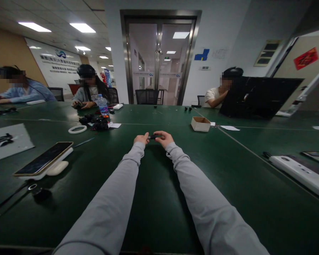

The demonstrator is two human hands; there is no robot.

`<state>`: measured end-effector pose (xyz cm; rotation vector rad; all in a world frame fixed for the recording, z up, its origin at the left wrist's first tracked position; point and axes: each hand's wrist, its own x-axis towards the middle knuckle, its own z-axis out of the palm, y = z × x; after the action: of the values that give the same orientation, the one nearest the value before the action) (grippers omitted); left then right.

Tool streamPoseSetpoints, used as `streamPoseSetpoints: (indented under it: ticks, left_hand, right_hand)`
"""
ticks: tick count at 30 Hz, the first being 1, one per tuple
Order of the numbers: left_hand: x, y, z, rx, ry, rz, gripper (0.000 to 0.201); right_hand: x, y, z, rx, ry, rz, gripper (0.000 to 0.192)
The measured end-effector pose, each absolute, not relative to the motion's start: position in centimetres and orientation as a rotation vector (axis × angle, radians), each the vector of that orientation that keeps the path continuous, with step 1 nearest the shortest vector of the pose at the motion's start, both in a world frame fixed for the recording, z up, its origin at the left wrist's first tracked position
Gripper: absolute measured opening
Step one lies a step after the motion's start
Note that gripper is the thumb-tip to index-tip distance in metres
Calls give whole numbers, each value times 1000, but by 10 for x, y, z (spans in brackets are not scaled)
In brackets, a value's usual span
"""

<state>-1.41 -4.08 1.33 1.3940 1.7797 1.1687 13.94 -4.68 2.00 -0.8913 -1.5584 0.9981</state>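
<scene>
A small black part sits pinched between left hand and right hand, each grip clamped, above the green table.

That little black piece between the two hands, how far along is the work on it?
Done: nothing finished shows near the hands. In hand: the left hand and right hand pinch a small black part from either end above the green table. Left: cannot tell; a small cardboard box sits beyond, contents hidden, and more black parts lie by a co-worker.
</scene>
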Motion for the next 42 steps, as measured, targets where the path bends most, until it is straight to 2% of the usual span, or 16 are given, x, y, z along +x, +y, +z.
streamPoseSetpoints:
  ticks: [7,12,16,22,26,30,42]
  left_hand:
    - [-10,-46,12,1415,1620,1203,42]
    - [-10,-53,12,1480,1419,1217,29]
    - [-11,-56,14,1531,1250,1228,36]
    - [-11,-48,10,1433,1462,1096,45]
    - [-13,-49,9,1584,1379,1155,31]
    - [-12,-54,14,1507,1292,1123,39]
    - [-10,-51,11,1558,1340,1136,30]
  right_hand:
    - [145,-41,12,-867,-1472,1156,30]
    - [151,-35,3,-873,-1341,1302,26]
    - [151,-35,3,-880,-1258,1362,20]
    - [149,-38,6,-871,-1234,1378,20]
    - [150,-38,6,-867,-1226,1383,20]
    - [151,-37,4,-871,-1214,1386,20]
    - [150,-37,4,-903,-1245,1366,21]
